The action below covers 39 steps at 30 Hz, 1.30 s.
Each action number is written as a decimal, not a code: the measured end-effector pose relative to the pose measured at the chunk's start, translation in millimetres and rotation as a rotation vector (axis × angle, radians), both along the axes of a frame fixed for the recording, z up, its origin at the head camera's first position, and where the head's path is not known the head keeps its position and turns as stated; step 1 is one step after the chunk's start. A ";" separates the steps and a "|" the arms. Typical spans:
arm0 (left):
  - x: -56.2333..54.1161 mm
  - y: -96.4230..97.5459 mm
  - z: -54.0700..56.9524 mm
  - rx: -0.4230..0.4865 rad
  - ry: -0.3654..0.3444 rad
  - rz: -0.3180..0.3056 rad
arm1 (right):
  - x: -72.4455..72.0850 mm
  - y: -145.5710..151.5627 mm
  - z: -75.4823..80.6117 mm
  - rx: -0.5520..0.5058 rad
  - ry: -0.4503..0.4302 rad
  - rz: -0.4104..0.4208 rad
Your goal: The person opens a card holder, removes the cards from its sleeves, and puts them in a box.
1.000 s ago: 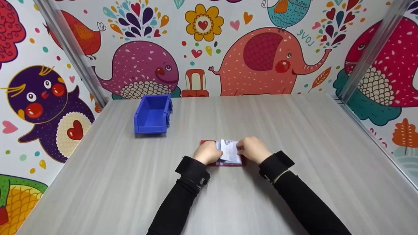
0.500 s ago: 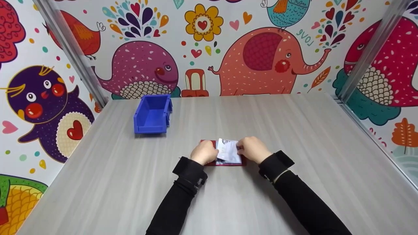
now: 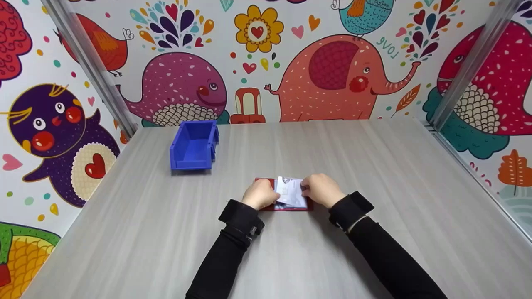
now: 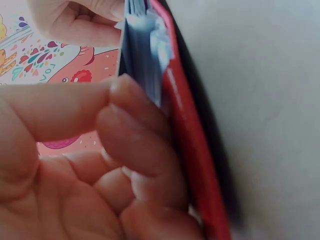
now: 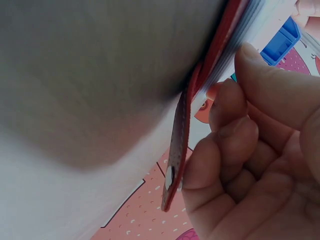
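A red card holder (image 3: 272, 182) lies open on the table, its clear sleeves (image 3: 297, 206) stacked on the right half. Over the sleeves is a white card-like sheet (image 3: 286, 189). My left hand (image 3: 259, 194) pinches this sheet's left edge between thumb and index finger, the other fingers curled. My right hand (image 3: 323, 190) grips the sleeves' right edge with its thumb on top and fingers bent. In the right wrist view, a red strap (image 5: 181, 145) with a metal snap sticks out from the holder beside the right fingers. The left wrist view shows the red cover (image 4: 187, 130) edge-on.
A blue plastic bin (image 3: 193, 149) stands at the back left of the light wood-grain table (image 3: 374, 158). Walls printed with cartoon animals and metal posts (image 3: 89, 68) enclose the back and sides.
Over the last second my left hand has drawn slightly left, and the white sheet has shifted left with it, tilting and then lying flatter. My right hand has kept its place.
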State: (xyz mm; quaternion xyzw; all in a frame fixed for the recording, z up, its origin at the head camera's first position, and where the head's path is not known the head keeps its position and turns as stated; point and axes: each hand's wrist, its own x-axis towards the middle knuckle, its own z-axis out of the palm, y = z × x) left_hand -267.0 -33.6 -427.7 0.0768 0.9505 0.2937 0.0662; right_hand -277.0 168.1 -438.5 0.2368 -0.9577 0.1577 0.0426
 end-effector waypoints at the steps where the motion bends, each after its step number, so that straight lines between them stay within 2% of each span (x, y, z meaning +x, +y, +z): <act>1: -0.2 -0.9 0.1 0.000 0.001 0.000 | -0.1 -0.2 0.0 0.002 0.001 0.003; 12: 0.8 -13.4 5.3 0.029 -0.018 0.019 | -1.3 0.4 -1.8 0.004 0.029 0.018; 18: 0.6 -21.3 7.1 0.038 0.012 0.010 | -1.1 1.1 -2.1 -0.005 0.032 0.010; 22: -1.6 -27.0 7.5 0.031 0.004 0.019 | -0.7 0.8 -1.7 -0.006 0.030 0.012; 30: -5.8 -43.8 10.3 0.029 0.011 0.089 | -0.2 0.5 -1.2 -0.017 0.014 0.004; 34: -9.4 -54.9 18.3 0.064 -0.018 0.151 | -0.3 0.2 -1.8 -0.028 0.014 0.010; 39: -15.9 -72.1 30.2 0.102 -0.010 0.218 | -0.4 1.1 -2.1 -0.041 0.004 -0.007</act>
